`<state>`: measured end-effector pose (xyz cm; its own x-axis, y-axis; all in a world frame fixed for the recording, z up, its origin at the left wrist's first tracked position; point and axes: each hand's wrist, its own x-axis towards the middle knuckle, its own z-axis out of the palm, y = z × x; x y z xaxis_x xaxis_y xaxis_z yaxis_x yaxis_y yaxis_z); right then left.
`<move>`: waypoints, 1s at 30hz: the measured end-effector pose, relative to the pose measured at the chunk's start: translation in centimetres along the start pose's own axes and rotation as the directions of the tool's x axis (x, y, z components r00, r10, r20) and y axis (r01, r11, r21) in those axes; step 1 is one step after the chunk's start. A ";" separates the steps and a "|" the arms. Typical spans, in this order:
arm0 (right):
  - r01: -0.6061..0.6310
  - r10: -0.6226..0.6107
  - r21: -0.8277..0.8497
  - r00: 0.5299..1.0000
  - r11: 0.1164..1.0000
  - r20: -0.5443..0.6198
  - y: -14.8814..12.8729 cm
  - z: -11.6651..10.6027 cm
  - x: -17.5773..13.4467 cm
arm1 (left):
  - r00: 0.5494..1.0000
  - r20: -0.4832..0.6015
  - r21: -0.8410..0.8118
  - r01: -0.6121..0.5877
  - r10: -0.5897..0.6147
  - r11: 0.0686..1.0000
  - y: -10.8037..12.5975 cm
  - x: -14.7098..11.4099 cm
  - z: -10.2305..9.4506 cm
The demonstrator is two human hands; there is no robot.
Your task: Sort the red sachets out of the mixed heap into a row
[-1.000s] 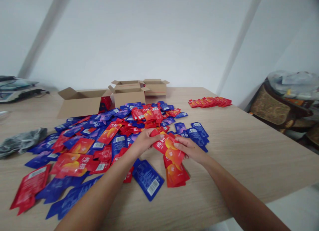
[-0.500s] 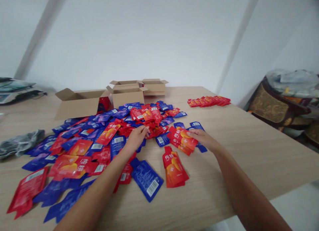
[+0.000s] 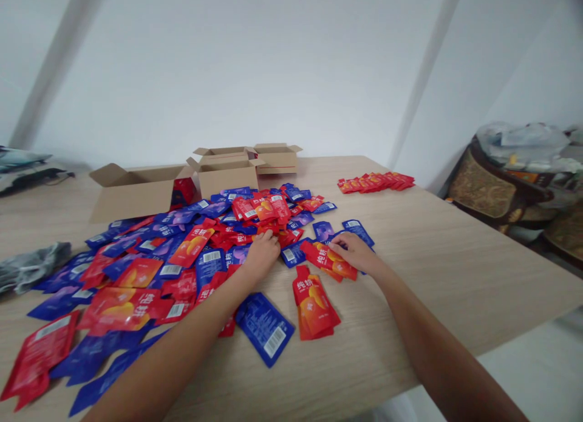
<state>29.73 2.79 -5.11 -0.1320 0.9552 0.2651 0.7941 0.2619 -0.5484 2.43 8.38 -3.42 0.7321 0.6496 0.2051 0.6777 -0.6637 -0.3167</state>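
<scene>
My left hand (image 3: 264, 252) reaches into the right side of a mixed pile of red and blue foil pouches. Its fingers are curled down at a red pouch (image 3: 291, 236), the fingertips partly hidden. A small fanned bunch of red pouches (image 3: 325, 259) with an orange fruit print is in my right hand (image 3: 357, 253), held low over the table between thumb and fingers. Just nearer to me lie a few stacked red pouches (image 3: 314, 303). Left of these is a single blue pouch (image 3: 265, 328), barcode side up. Several blue pouches (image 3: 357, 231) lie beyond my right hand.
Open cardboard boxes (image 3: 136, 194) stand behind the pile. An overlapping row of red pouches (image 3: 376, 182) lies at the far right of the wooden table (image 3: 455, 258). A grey cloth (image 3: 34, 267) is at the left. Past the right edge stands a patterned chair (image 3: 483, 182) with plastic bags.
My left hand has moved right and down onto the red pouches at the pile's edge. My right hand still holds the bunch, now tilted lower. The view has shifted slightly.
</scene>
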 end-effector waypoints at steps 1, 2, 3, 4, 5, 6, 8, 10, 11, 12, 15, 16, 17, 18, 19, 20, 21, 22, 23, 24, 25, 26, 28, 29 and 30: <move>0.004 -0.004 0.016 1.000 1.000 -0.010 -0.2 0.0 0.0 | 1.000 -0.002 -0.001 -0.015 0.015 1.000 -0.2 -0.1 -0.2; 0.007 -0.006 0.031 1.000 1.000 -0.023 -0.4 0.0 0.0 | 1.000 -0.006 -0.004 -0.030 0.030 1.000 -0.4 -0.2 -0.4; 0.009 -0.007 0.046 0.999 0.999 -0.039 -0.6 -0.1 0.0 | 0.999 -0.012 -0.008 -0.043 0.043 0.999 -0.6 -0.3 -0.7; 0.006 -0.002 0.065 0.998 0.998 -0.061 -0.9 -0.2 0.0 | 0.998 -0.016 -0.012 -0.055 0.054 0.998 -0.8 -0.4 -1.0; -0.005 0.013 0.091 0.996 0.996 -0.086 -1.2 -0.2 0.0 | 0.998 -0.024 -0.015 -0.063 0.063 0.998 -1.1 -0.4 -1.4; -0.021 0.035 0.133 0.994 0.991 -0.104 -1.6 -0.2 0.0 | 0.997 -0.038 -0.020 -0.067 0.066 0.998 -1.4 -0.4 -1.8; -0.061 0.092 0.291 0.991 0.955 -0.094 -2.5 0.1 -0.1 | 0.993 -0.104 -0.033 -0.053 0.049 0.998 -1.9 -0.2 -2.6; -0.124 0.144 0.536 0.990 0.835 0.004 -3.7 0.6 -0.3 | 0.976 -0.220 -0.047 -0.013 0.003 0.999 -2.0 0.1 -3.4; -0.166 0.150 0.658 0.985 0.735 0.082 -4.5 1.0 -0.5 | 0.959 -0.284 -0.057 0.005 -0.021 0.998 -1.9 0.2 -3.9; -0.214 0.138 0.759 0.977 0.615 0.163 -5.3 1.3 -0.8 | 0.939 -0.342 -0.068 0.013 -0.035 0.998 -1.6 0.2 -4.4; -0.361 0.021 0.901 0.930 0.242 0.367 -7.7 2.0 -1.4 | 0.879 -0.477 -0.104 -0.055 -0.001 0.993 0.4 -0.2 -5.9; -0.397 -0.026 0.909 0.915 0.127 0.403 -8.4 2.1 -1.6 | 0.860 -0.508 -0.110 -0.107 0.037 0.988 1.3 -0.6 -6.4; -0.420 -0.058 0.907 0.906 0.024 0.420 -8.9 2.2 -1.8 | 0.840 -0.536 -0.113 -0.169 0.083 0.979 2.3 -1.0 -6.8; -0.424 -0.065 0.904 0.905 -0.062 0.420 -9.2 2.2 -1.9 | 0.820 -0.555 -0.112 -0.241 0.140 0.964 3.4 -1.5 -7.1; -0.411 -0.045 0.903 0.912 -0.126 0.408 -9.5 2.1 -2.0 | 0.798 -0.569 -0.116 -0.315 0.197 0.942 4.4 -2.0 -7.3; -0.381 -0.007 0.910 0.923 -0.165 0.385 -9.5 2.0 -2.0 | 0.776 -0.583 -0.129 -0.380 0.240 0.916 5.2 -2.4 -7.4; -0.342 0.039 0.923 0.935 -0.179 0.354 -9.5 2.0 -2.1 | 0.759 -0.594 -0.156 -0.433 0.266 0.888 5.9 -2.7 -7.3; -0.305 0.075 0.937 0.944 -0.172 0.321 -9.5 1.9 -2.1 | 0.752 -0.605 -0.201 -0.462 0.261 0.864 6.4 -3.0 -7.3; -0.278 0.095 0.949 0.951 -0.149 0.293 -9.4 1.8 -2.1 | 0.760 -0.614 -0.268 -0.456 0.214 0.849 6.6 -3.0 -7.1; -0.259 0.102 0.959 0.957 -0.118 0.271 -9.3 1.8 -2.2 | 0.779 -0.617 -0.360 -0.406 0.112 0.840 6.6 -3.0 -7.0; -0.255 0.096 0.964 0.960 -0.081 0.262 -9.2 1.8 -2.2 | 0.798 -0.602 -0.473 -0.316 -0.039 0.822 6.4 -2.7 -6.8; -0.264 0.078 0.964 0.961 -0.040 0.267 -9.2 1.9 -2.3 | 0.803 -0.556 -0.595 -0.202 -0.216 0.778 6.0 -2.4 -6.6; -0.303 0.026 0.951 0.953 0.069 0.301 -9.2 2.0 -2.5 | 0.783 -0.365 -0.809 0.001 -0.504 0.587 5.1 -1.7 -6.3; -0.316 -0.002 0.939 0.948 0.140 0.319 -9.2 2.1 -2.6 | 0.797 -0.245 -0.879 0.058 -0.552 0.474 4.6 -1.4 -6.2; -0.318 -0.028 0.923 0.943 0.215 0.331 -9.2 2.2 -2.7 | 0.832 -0.137 -0.921 0.093 -0.538 0.377 4.2 -1.1 -6.2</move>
<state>21.44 -1.86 -2.53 -0.3431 0.9393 0.0028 -0.3351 -0.1197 -0.9345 4.90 2.53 0.74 0.2539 0.8467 0.4676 0.3877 -0.5320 0.7528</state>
